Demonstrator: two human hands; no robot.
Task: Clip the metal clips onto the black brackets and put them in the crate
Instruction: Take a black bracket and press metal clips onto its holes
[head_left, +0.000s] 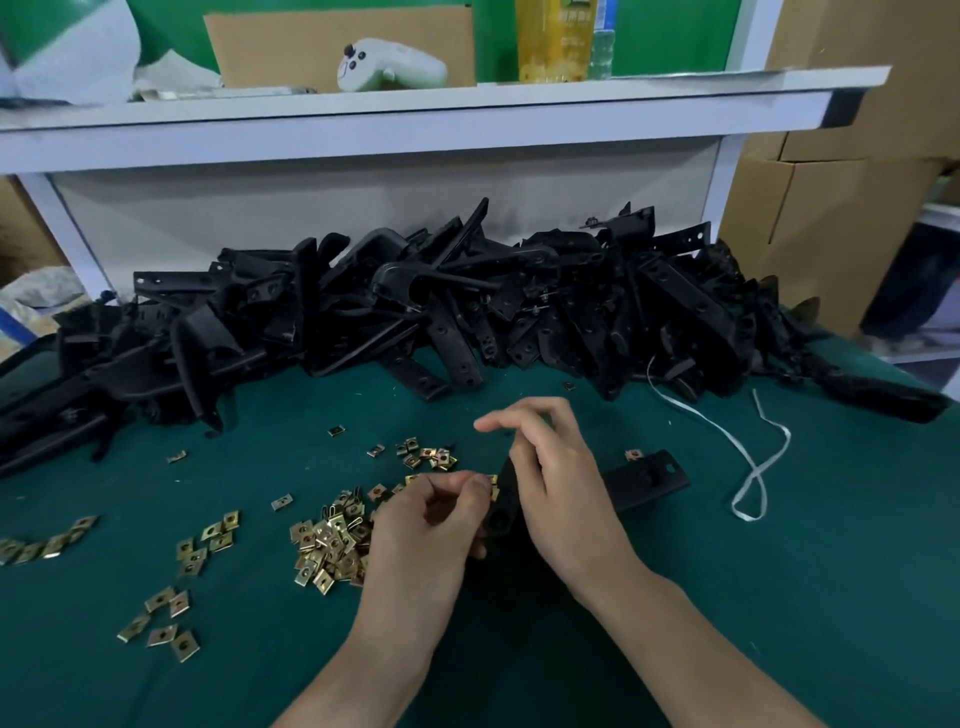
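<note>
Clip (492, 481) pinched, left hand (431, 519); bracket (644, 478) held, right hand (561, 488).

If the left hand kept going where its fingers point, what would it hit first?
Probably the black bracket held by the right hand; the left hand pinches a metal clip right at its end, though depth is unclear.

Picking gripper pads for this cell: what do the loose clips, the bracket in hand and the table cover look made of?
Clips: thin stamped metal with a yellowish plated sheen, probably zinc-plated steel.
Bracket: matte black and moulded-looking, likely plastic; coated metal not excluded.
Table cover: dull green with no glare, looks like a fabric or felt-like mat.
</note>
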